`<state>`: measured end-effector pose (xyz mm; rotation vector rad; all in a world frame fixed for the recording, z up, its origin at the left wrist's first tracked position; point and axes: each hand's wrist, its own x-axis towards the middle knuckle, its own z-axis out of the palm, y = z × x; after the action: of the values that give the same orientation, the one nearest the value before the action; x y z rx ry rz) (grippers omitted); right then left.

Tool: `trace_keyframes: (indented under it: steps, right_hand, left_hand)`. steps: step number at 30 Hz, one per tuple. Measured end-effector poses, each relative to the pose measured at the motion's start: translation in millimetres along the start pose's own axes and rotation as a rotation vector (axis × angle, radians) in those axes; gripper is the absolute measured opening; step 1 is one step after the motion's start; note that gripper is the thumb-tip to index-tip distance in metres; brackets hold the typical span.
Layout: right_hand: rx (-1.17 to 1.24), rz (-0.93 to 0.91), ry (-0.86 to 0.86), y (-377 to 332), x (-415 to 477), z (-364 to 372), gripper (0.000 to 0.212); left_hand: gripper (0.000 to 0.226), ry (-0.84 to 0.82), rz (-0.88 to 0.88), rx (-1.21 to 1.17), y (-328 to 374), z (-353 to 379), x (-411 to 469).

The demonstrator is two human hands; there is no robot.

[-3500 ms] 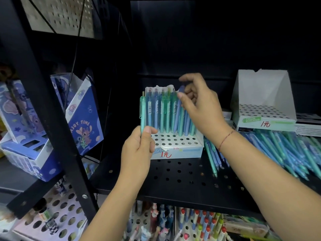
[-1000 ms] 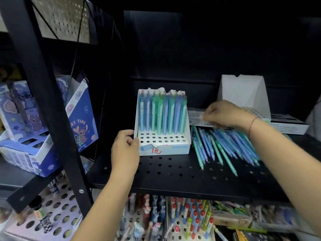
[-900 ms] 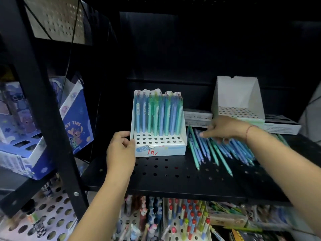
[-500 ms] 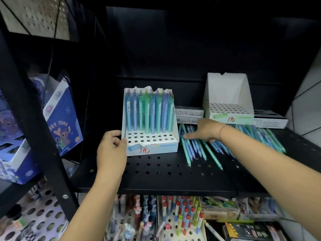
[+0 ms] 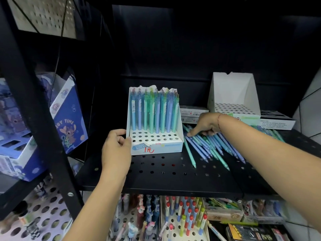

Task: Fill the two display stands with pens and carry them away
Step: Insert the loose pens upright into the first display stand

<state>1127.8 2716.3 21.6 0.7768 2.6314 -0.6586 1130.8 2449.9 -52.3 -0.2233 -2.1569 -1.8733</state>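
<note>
1. Head view, the only one. Step in hand: filling the first stand. The near display stand (image 5: 165, 147) sits front-left on the black perforated shelf (image 5: 165, 173). Standing pens (image 5: 152, 113) fill its back rows, and the front rows of holes are bare.
2. The left hand (image 5: 116, 148) grips the stand's front-left corner, thumb on the front edge and fingers curled round the side wall. It looks like a steadying hold.
3. The right hand (image 5: 205, 125) is down on the loose pens (image 5: 208, 146) lying just right of the stand. The index finger is straight, its tip touching the heap. Cannot tell whether a pen is pinched underneath, because the hand covers the other fingers.
4. The far display stand (image 5: 232, 91) stands back-right, behind the heap. Every hole that shows is empty.
5. Progress, my read: the first stand is roughly half full, the second is not started and no carrying has begun.
6. Likely next move: pull one pen from the heap, turn it upright and drop it into a free front hole. That calls for a clean single-pen pinch. The pens lie crossed and touching, so neighbours may drag or roll toward the shelf edge. The light card stand needs bracing.
7. Hidden or unclear:
   - The right forearm covers the far stand's front face and part of the heap.
   - The heap's right end is blurred.
   - The print on the flat boxes (image 5: 192, 110) behind the hand is unreadable.
   - The standing pens overlap, so there is no count.
   - The lower-shelf pens (image 5: 184, 216) are cut off at the bottom.
</note>
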Motion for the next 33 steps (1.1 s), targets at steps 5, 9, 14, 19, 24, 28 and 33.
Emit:
trace_keyframes:
  steps: [5,9,14,19,24,28,33]
  right_hand:
    - [-0.105,0.004,-0.043,1,6,-5,0.041]
    - [-0.167,0.019,-0.077,-5,7,-4,0.035]
    - [-0.139,0.034,-0.117,-4,11,-1,0.034]
    - [-0.075,0.025,-0.094,-1,13,1,0.039]
    - [0.061,-0.038,-0.068,5,9,-1,0.044]
    - [0.232,-0.172,-0.014,14,-6,-16,0.017]
    - [0.331,-0.45,0.345,22,-39,-22,0.016]
  left_hand:
    - [0.014,0.0,-0.007,-0.01,0,0,0]
    - [0.014,0.001,-0.005,-0.01,0,0,0]
    - [0.014,-0.002,-0.006,-0.018,0,1,0]
    - [0.014,0.001,-0.009,-0.009,-1,0,0]
    - [0.015,-0.003,-0.014,-0.005,-1,0,1]
    - [0.015,-0.005,-0.009,-0.003,-1,0,1]
    - [0.015,-0.01,-0.013,0.003,-1,-1,1]
